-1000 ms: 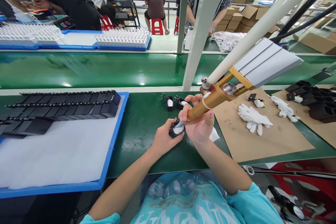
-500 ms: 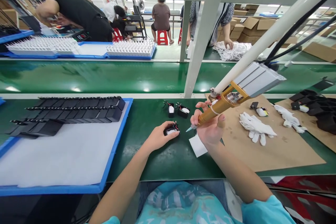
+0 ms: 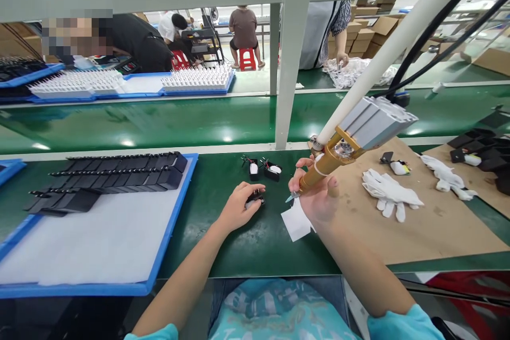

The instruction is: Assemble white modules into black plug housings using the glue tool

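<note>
My left hand (image 3: pixel 239 207) is closed around a small black housing (image 3: pixel 258 197) on the green bench, its fingers covering most of it. My right hand (image 3: pixel 316 196) grips a brass-coloured dispensing gun (image 3: pixel 319 174) from below and behind. The gun's pale blue nozzle (image 3: pixel 289 198) points down and left, to the right of the held housing and apart from it. Just beyond my left hand stand two more black housings, one (image 3: pixel 253 171) beside the other (image 3: pixel 273 172), with white inserts and thin wires. A white paper square (image 3: pixel 295 223) lies beneath my right hand.
A blue-rimmed tray (image 3: pixel 175 212) at left carries rows of black housings (image 3: pixel 135 172). White gloves (image 3: pixel 390 191) lie on brown cardboard (image 3: pixel 434 234) at right. A pale pole (image 3: pixel 370 64) slants above the gun, near a frame post (image 3: pixel 292 64). Several people work beyond.
My left hand has turned the housing a little, so less of its white insert shows. The dispensing gun stays in my right hand. The whole view has shifted slightly.
</note>
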`<state>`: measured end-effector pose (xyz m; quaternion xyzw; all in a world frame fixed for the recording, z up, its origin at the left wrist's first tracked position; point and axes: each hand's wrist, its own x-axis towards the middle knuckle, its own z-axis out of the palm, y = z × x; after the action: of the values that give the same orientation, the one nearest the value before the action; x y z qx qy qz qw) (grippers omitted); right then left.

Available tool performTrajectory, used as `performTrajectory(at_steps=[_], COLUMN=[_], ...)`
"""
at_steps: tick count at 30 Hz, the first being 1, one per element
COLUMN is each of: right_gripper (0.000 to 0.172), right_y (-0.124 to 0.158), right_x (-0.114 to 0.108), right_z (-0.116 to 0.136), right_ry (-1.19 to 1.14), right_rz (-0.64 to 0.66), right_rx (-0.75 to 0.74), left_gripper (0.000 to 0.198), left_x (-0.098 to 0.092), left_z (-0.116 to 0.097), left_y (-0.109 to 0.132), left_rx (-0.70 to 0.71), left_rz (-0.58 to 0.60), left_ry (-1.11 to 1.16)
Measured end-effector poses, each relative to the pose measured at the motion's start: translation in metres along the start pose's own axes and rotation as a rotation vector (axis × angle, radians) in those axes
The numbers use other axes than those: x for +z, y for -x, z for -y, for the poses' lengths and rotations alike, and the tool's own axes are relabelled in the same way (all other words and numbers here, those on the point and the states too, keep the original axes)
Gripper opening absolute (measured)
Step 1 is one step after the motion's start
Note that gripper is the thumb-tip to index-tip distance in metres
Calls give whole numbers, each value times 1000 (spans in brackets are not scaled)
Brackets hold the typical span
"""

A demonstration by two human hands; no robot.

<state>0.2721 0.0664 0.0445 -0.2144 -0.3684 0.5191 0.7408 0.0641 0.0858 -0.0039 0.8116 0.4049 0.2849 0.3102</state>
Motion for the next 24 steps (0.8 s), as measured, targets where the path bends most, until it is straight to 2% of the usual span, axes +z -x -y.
performTrajectory(at_steps=[3, 7, 11, 18, 21, 24], right_gripper=[47, 44, 46, 41, 41, 40], right_y=[1, 1, 1, 0, -1, -1], right_x=[-3, -6, -8, -9, -9, -9], right_z=[-2, -3, -4, -3, -3, -3], right_ry=[13, 4, 7, -20, -7, 19], right_rz=[13, 35, 41, 39, 21, 8], right_rx=[-4, -19, -19, -31, -17, -12], left_gripper=[46, 41, 29, 17, 19, 28], left_x=[-8, -5, 3, 15, 21, 25], left_z=[-7, -16, -17, -11, -12, -14], left_y=[7, 13, 14, 11, 11, 14], left_rx=[78, 91, 76, -34, -86, -70], left_rz=[36, -30, -108, -187, -176, -147], left_ry=[-188, -398, -353, -195, -156, -305])
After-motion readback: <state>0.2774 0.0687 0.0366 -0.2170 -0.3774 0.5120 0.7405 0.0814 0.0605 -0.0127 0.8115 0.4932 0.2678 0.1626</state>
